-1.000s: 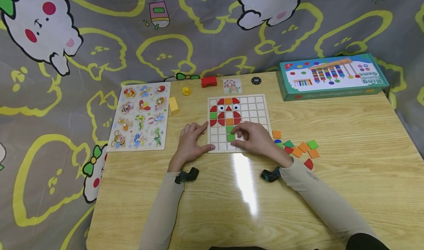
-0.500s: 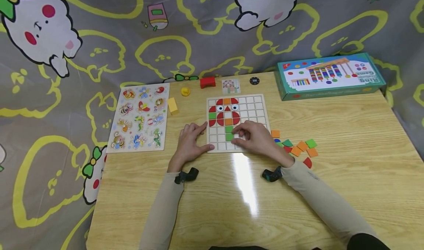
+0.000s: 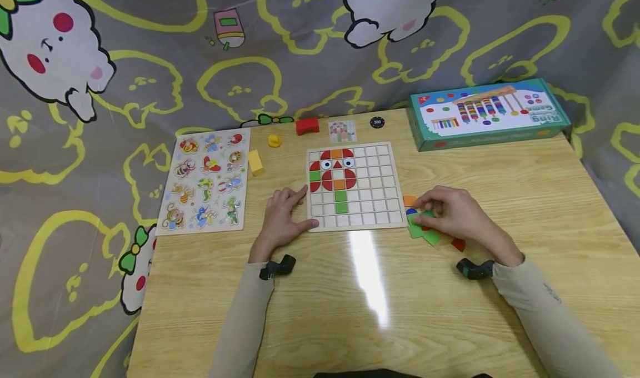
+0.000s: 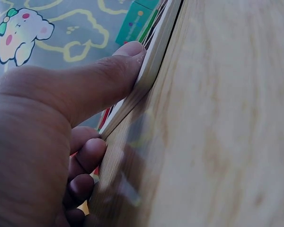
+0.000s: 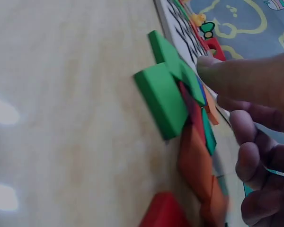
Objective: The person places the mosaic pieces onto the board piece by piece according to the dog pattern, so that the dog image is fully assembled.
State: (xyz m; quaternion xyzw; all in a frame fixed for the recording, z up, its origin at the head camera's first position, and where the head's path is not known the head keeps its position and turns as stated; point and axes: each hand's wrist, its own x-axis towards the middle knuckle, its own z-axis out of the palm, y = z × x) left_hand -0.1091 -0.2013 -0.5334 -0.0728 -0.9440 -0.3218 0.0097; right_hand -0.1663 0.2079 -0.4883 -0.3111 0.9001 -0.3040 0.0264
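gridded mosaic board (image 3: 372,189), left hand (image 3: 281,219) at its corner, right hand (image 3: 460,214) at loose tiles (image 3: 416,231)

the board lies on the desk (image 3: 450,333), tiles by its right edge. left thumb and forefinger touch the board, spread; right fingers bend, parted from the thumb.

A person's right hand (image 3: 457,217) is covering part of the loose tiles (image 3: 431,237) in the head view, leaving unclear whether it is pinching one. In the right wrist view, orange tiles (image 5: 195,163) are blurring and a red tile (image 5: 164,213) is running off the bottom edge. The left hand (image 4: 42,123), itself spilling past its wrist view's left edge, is blocking much of the grid board (image 4: 154,66). A small card (image 3: 342,132) and a mark (image 3: 552,292) on the right sleeve (image 3: 555,325) are appearing too tiny to read.
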